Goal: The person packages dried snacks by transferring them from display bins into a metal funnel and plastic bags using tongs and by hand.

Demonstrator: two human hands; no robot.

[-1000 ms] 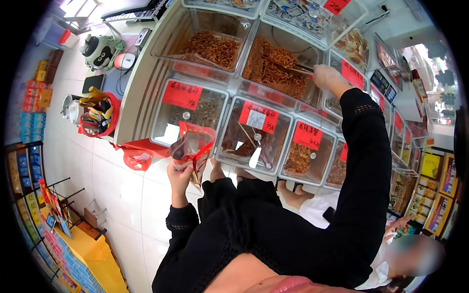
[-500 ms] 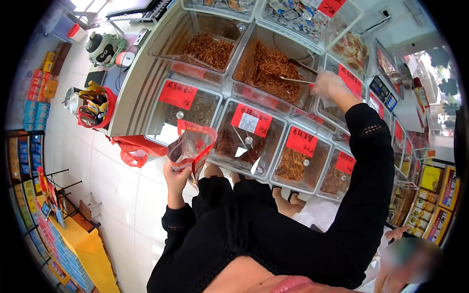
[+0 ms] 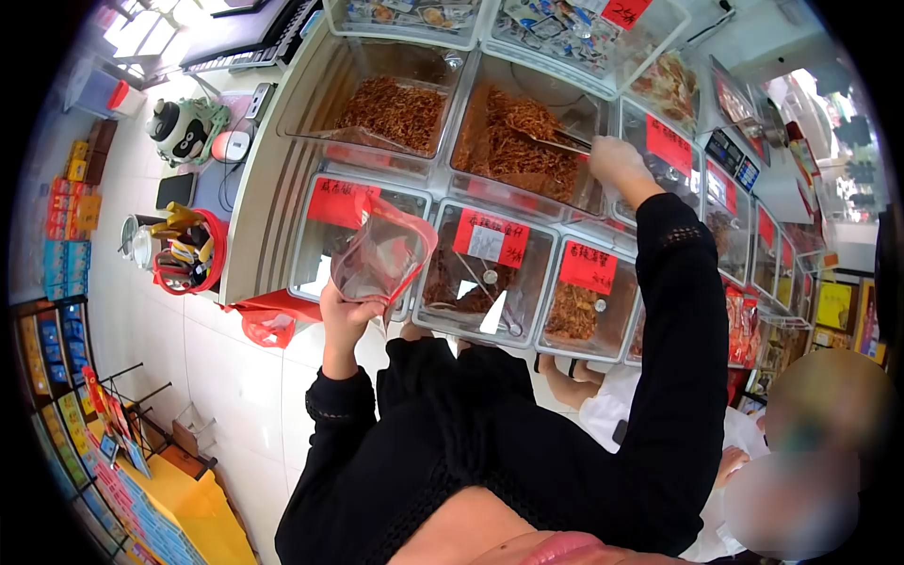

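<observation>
My right hand point(image 3: 618, 164), in a clear thin glove, is closed around the handles of metal tongs point(image 3: 565, 143). The tongs' far ends reach into reddish-brown shredded dried food point(image 3: 518, 132) in an open clear bin point(image 3: 471, 184), with a clump at their tips. My left hand point(image 3: 348, 315) grips the lower part of a clear plastic pouch point(image 3: 377, 268) with a red edge. The pouch's mouth is spread wide and faces up, over the lidded front bins. I cannot see any food in the pouch.
Another open bin of shredded food point(image 3: 395, 113) stands to the left. Lidded bins with red price labels point(image 3: 589, 268) line the front. A red basket of tools point(image 3: 188, 254) sits at the counter's left end, a scale point(image 3: 733, 158) at the right. Other people point(image 3: 744, 443) are at lower right.
The tongs have closed up on a clump of shreds, and my right hand has shifted slightly left. My left hand's pouch has risen and opened wider toward the bins.
</observation>
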